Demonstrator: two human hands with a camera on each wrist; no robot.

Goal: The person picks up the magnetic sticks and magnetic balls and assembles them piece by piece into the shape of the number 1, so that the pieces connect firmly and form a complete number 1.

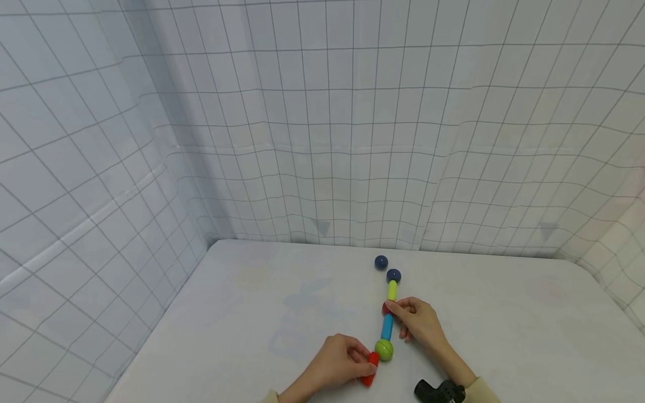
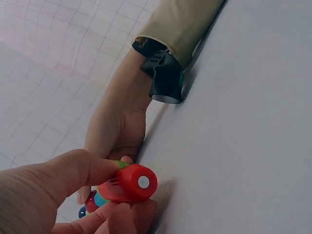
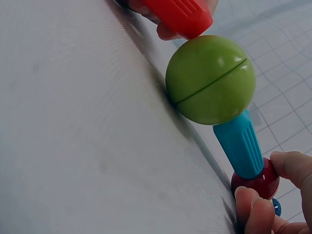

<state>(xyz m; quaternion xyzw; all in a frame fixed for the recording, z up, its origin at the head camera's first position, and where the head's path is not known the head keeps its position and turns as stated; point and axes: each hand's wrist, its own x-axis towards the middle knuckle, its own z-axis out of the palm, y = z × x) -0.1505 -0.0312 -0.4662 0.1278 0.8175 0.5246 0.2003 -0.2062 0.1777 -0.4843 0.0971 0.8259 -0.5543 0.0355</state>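
A toy chain lies on the white table (image 1: pixel 252 313): a dark blue ball (image 1: pixel 393 275), a yellow-green rod (image 1: pixel 392 290), a dark red ball (image 1: pixel 386 308), a light blue rod (image 1: pixel 387 327) and a green ball (image 1: pixel 384 350). My right hand (image 1: pixel 418 320) pinches the dark red ball (image 3: pixel 256 183) between thumb and fingertips. My left hand (image 1: pixel 339 362) grips a red rod (image 1: pixel 370 368), whose far end meets the green ball (image 3: pixel 210 79). In the left wrist view the red rod (image 2: pixel 127 183) points its white-dotted end at the camera.
A second dark blue ball (image 1: pixel 381 262) lies loose just beyond the chain's far end. White gridded walls close the table at the back and both sides. A black wrist camera (image 1: pixel 439 392) sits on my right forearm.
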